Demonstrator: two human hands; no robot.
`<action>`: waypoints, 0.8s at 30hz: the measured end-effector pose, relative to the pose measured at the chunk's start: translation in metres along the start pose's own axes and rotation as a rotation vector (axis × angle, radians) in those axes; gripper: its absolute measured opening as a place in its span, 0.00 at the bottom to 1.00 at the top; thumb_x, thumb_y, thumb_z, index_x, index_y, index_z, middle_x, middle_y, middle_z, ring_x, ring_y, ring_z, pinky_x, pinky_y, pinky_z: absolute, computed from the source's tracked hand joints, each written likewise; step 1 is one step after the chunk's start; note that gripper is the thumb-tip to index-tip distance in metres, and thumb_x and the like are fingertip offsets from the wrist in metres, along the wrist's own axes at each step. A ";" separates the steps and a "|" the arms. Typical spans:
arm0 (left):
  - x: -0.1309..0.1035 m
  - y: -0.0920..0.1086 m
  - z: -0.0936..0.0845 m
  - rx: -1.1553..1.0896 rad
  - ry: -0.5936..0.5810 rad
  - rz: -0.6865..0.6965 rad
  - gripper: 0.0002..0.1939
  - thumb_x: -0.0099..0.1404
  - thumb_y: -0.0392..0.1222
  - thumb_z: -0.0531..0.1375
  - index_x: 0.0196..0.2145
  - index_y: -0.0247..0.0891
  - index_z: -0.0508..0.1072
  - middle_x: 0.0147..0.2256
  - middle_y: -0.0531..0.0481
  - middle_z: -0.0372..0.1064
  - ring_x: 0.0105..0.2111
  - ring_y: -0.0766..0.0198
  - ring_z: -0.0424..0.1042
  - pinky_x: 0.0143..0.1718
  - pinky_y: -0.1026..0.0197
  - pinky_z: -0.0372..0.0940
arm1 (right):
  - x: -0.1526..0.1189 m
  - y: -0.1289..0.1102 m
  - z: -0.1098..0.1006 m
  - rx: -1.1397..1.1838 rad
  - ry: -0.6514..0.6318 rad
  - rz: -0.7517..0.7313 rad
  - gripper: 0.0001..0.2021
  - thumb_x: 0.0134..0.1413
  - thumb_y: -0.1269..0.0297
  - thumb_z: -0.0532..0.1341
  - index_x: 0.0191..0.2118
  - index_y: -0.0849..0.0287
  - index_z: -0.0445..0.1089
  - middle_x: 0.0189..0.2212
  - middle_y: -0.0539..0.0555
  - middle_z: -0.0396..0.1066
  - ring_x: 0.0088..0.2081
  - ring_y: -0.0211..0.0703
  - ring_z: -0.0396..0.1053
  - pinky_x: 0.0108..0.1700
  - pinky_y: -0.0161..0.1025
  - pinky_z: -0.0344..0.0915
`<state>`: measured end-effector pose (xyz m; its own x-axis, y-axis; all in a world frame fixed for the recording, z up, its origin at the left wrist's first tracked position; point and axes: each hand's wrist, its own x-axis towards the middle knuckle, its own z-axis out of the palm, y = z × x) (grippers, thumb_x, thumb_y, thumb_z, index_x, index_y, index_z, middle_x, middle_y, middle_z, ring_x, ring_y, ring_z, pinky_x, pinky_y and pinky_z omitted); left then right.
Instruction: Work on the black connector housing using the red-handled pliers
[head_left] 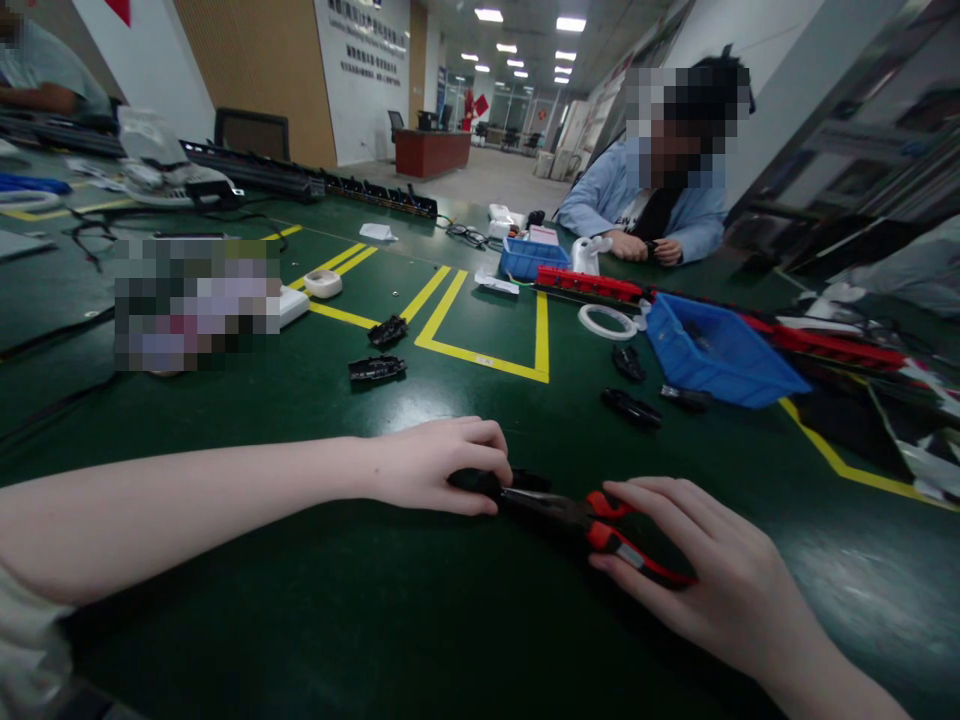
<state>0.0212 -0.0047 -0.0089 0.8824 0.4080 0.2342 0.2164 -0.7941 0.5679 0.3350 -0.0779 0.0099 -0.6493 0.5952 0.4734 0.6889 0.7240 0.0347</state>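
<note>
My left hand point(450, 462) is closed around a small black plastic part point(474, 482), which it holds low over the green table point(337, 620). Fingers cover much of that part, so its full shape is hidden. In my right hand point(709, 555) are needle-nose pliers point(559, 510) with red and black handles, the fingers and thumb wrapped round the grips. The jaws point left and meet the black part at my left fingertips; whether they grip it I cannot tell. Behind the pliers' jaws another dark piece point(531, 480) shows in part.
Black plastic parts lie ahead-left point(377, 370) and ahead-right point(631, 408). Beyond the right ones stands a blue bin point(724, 355), beside a white ring point(606, 321). A roll of tape point(322, 284) sits left. Across the table, a person in a blue shirt point(600, 195) handles something small and dark.
</note>
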 end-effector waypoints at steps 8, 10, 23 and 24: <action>0.001 0.001 0.000 0.003 0.004 0.008 0.11 0.68 0.40 0.65 0.47 0.36 0.73 0.48 0.44 0.66 0.47 0.56 0.70 0.45 0.57 0.67 | 0.002 -0.005 -0.001 0.008 0.009 0.000 0.16 0.62 0.56 0.63 0.50 0.62 0.70 0.40 0.60 0.76 0.36 0.44 0.75 0.34 0.37 0.74; 0.001 0.001 0.000 0.004 -0.001 0.002 0.11 0.69 0.41 0.65 0.47 0.37 0.73 0.48 0.44 0.66 0.47 0.56 0.69 0.45 0.57 0.67 | 0.003 -0.005 -0.002 0.015 0.012 0.003 0.16 0.61 0.57 0.63 0.50 0.61 0.71 0.39 0.59 0.76 0.36 0.44 0.75 0.33 0.38 0.74; 0.000 0.001 0.000 -0.001 0.004 0.006 0.10 0.68 0.40 0.65 0.47 0.37 0.73 0.48 0.44 0.66 0.47 0.56 0.69 0.46 0.57 0.67 | -0.002 0.001 0.000 0.056 -0.011 0.049 0.19 0.60 0.57 0.65 0.53 0.59 0.70 0.42 0.59 0.76 0.40 0.46 0.76 0.38 0.40 0.76; 0.000 0.001 0.000 0.000 0.003 0.004 0.10 0.68 0.40 0.65 0.47 0.38 0.73 0.48 0.44 0.66 0.47 0.56 0.69 0.46 0.57 0.67 | -0.002 0.001 0.001 0.058 -0.012 0.054 0.19 0.59 0.57 0.65 0.54 0.58 0.70 0.43 0.59 0.76 0.40 0.47 0.76 0.38 0.40 0.76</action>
<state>0.0217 -0.0052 -0.0084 0.8820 0.4062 0.2390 0.2127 -0.7956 0.5672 0.3370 -0.0782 0.0081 -0.6158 0.6379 0.4625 0.7035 0.7094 -0.0417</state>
